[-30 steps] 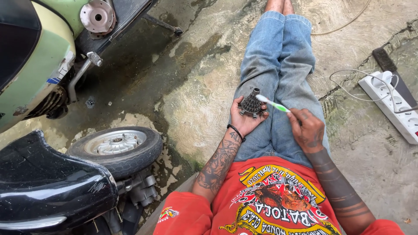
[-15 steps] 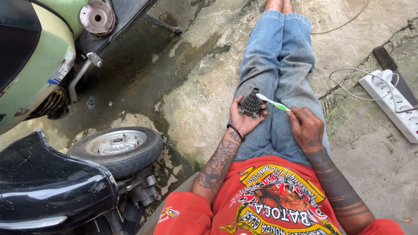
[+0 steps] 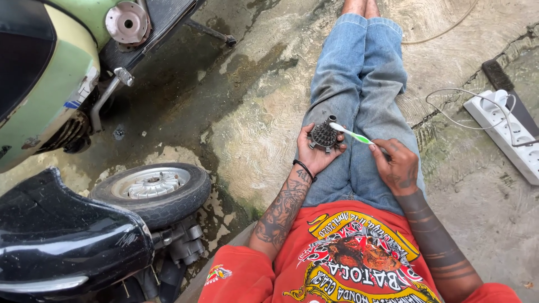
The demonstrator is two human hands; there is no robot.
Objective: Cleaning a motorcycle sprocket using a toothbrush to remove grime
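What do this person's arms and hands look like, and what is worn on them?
Both forearms are bare and heavily tattooed. The left hand has a thin black band at the wrist; the right hand carries tattoos too, with dark rings around the forearm. Red sleeves end near the elbows.

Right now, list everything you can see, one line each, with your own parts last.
gear cluster: one, dark metal, in the left palm over the lap
toothbrush: one, green and white, head on the gear cluster
wheel: one, black tyre, silver rim, on the ground at left
scooter body: one, pale green, upper left
black fairing: one, lower left
power strip: one, white, on concrete at right
hand brush: one, dark, beside the power strip
left hand: holds the gear cluster
right hand: grips the toothbrush
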